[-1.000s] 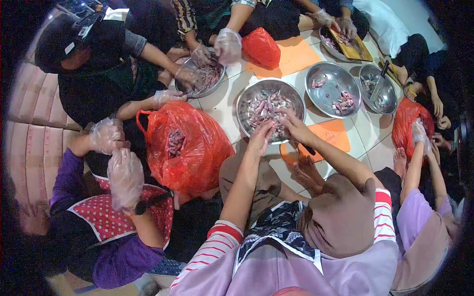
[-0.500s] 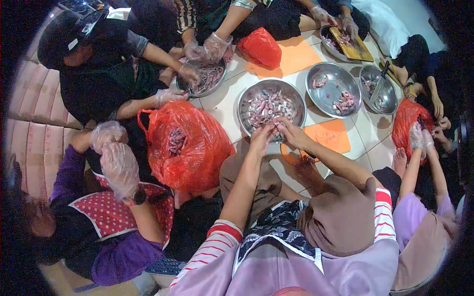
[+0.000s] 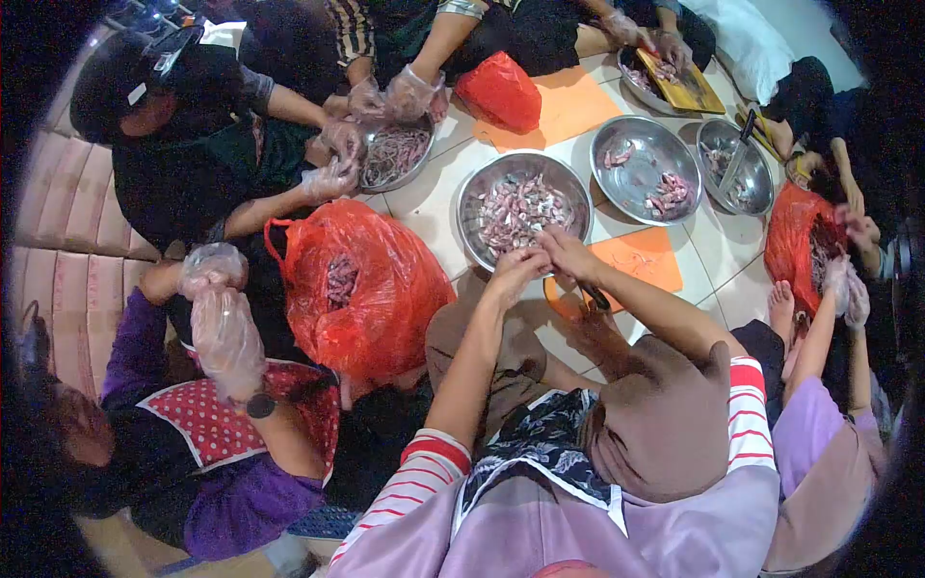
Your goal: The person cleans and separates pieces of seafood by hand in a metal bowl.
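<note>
Over the near rim of a round steel bowl (image 3: pixel 578 197), my left hand (image 3: pixel 521 265) and my right hand (image 3: pixel 568 254) meet, both bare, fingers curled in a pinch. What lies between the fingertips is too small and hidden to make out. Many small pinkish-white pieces, like small squid (image 3: pixel 525 204), fill the bowl's bottom. An orange sheet (image 3: pixel 660 252) with a few thin pale strands on it lies right of my right hand. Beneath my right forearm shows a dark handle (image 3: pixel 598 298).
A wide steel bowl (image 3: pixel 626 183) holds two small heaps. Beyond it stands a bowl (image 3: pixel 764 188) with a knife (image 3: pixel 737 159) across it. A large red plastic bag (image 3: pixel 385 299) sits left of my knee. Gloved co-workers surround the floor; one works over a wooden board (image 3: pixel 699 93).
My hands stay pinched together at the bowl's near rim. The left co-worker's gloved hand has lifted out of their bowl. At right, a person's gloved hands have shifted lower beside the red bag.
</note>
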Demonstrator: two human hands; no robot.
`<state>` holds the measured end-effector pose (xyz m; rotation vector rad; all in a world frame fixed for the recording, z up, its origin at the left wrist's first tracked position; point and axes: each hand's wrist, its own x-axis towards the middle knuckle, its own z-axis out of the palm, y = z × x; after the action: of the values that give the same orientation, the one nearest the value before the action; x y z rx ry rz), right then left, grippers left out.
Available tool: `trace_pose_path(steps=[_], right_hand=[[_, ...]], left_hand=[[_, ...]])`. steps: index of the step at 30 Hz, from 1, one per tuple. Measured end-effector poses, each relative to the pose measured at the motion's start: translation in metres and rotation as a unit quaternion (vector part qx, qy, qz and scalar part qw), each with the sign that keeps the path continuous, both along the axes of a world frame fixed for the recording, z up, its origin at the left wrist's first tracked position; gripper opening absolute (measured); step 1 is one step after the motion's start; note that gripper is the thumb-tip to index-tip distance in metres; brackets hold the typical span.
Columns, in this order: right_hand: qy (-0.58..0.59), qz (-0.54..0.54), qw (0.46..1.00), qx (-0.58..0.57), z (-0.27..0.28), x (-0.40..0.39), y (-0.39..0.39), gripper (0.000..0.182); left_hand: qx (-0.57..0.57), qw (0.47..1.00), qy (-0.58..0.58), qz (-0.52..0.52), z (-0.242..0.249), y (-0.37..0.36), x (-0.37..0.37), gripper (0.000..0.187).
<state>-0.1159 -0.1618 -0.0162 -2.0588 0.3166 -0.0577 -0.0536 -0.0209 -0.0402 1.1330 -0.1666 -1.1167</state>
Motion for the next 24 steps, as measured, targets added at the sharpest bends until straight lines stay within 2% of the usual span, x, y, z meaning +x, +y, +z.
trace_pose_path(steps=[3, 4, 5, 6, 7, 8, 9, 10, 11, 12, 13, 15, 16, 17, 19, 20, 21, 23, 24], right_hand=[[0.059, -0.020, 0.998, -0.031, -0.003, 0.018, -0.028, 0.046], [0.113, -0.006, 0.993, 0.024, 0.002, 0.024, -0.038, 0.048], [0.167, 0.008, 0.983, 0.080, 0.005, 0.029, -0.047, 0.050], [0.168, 0.007, 0.982, 0.082, 0.012, 0.033, -0.054, 0.050], [0.205, 0.037, 0.972, 0.107, 0.022, 0.036, -0.062, 0.051], [0.242, 0.068, 0.959, 0.131, 0.031, 0.039, -0.068, 0.051], [0.241, 0.067, 0.959, 0.133, 0.037, 0.041, -0.072, 0.051], [0.212, 0.049, 0.965, 0.148, 0.042, 0.043, -0.074, 0.051], [0.183, 0.031, 0.969, 0.163, 0.046, 0.043, -0.075, 0.052], [0.153, -0.016, 0.978, 0.141, 0.044, 0.043, -0.077, 0.052], [0.154, -0.019, 0.978, 0.142, 0.036, 0.044, -0.082, 0.052], [-0.051, -0.029, 0.998, -0.003, 0.023, 0.047, -0.092, 0.054], [0.056, -0.048, 0.993, 0.097, 0.044, 0.036, -0.091, 0.055], [0.056, -0.052, 0.993, 0.095, 0.053, 0.029, -0.090, 0.055], [0.089, -0.092, 0.982, 0.141, 0.056, 0.019, -0.094, 0.053], [0.082, -0.100, 0.983, 0.133, 0.052, 0.017, -0.097, 0.050], [0.084, -0.103, 0.982, 0.131, 0.050, 0.013, -0.101, 0.050], [0.070, -0.088, 0.981, 0.161, 0.044, 0.006, -0.104, 0.049], [0.075, -0.083, 0.979, 0.170, 0.044, 0.002, -0.105, 0.048]], left_hand=[[0.011, 1.000, -0.009, 0.028, 0.007, -0.002, 0.000, 0.018], [0.012, 1.000, -0.007, 0.025, 0.005, -0.002, 0.002, 0.018], [0.060, 0.991, -0.101, 0.060, 0.003, -0.001, 0.005, 0.017], [0.106, 0.971, -0.195, 0.093, -0.001, -0.002, 0.008, 0.017], [0.107, 0.970, -0.196, 0.092, -0.016, -0.004, 0.015, 0.017], [0.144, 0.942, -0.291, 0.084, -0.030, -0.007, 0.024, 0.016], [0.179, 0.903, -0.384, 0.075, -0.031, -0.012, 0.030, 0.016], [0.179, 0.903, -0.383, 0.072, -0.032, -0.019, 0.033, 0.016], [0.161, 0.884, -0.430, 0.092, -0.034, -0.028, 0.035, 0.016], [0.142, 0.861, -0.475, 0.112, -0.034, -0.037, 0.036, 0.016], [0.140, 0.862, -0.474, 0.109, -0.034, -0.048, 0.038, 0.016], [0.187, 0.795, -0.575, 0.053, -0.036, -0.066, 0.038, 0.015], [0.216, 0.797, -0.564, 0.008, -0.029, -0.073, 0.036, 0.016], [0.213, 0.797, -0.565, 0.007, -0.022, -0.079, 0.034, 0.016], [0.244, 0.739, -0.627, -0.043, -0.032, -0.093, 0.033, 0.018], [0.256, 0.689, -0.677, -0.023, -0.037, -0.096, 0.031, 0.020], [0.253, 0.691, -0.676, -0.024, -0.037, -0.099, 0.028, 0.020], [0.268, 0.627, -0.730, 0.046, -0.037, -0.102, 0.022, 0.020], [0.327, 0.670, -0.667, -0.012, -0.037, -0.104, 0.020, 0.022]])
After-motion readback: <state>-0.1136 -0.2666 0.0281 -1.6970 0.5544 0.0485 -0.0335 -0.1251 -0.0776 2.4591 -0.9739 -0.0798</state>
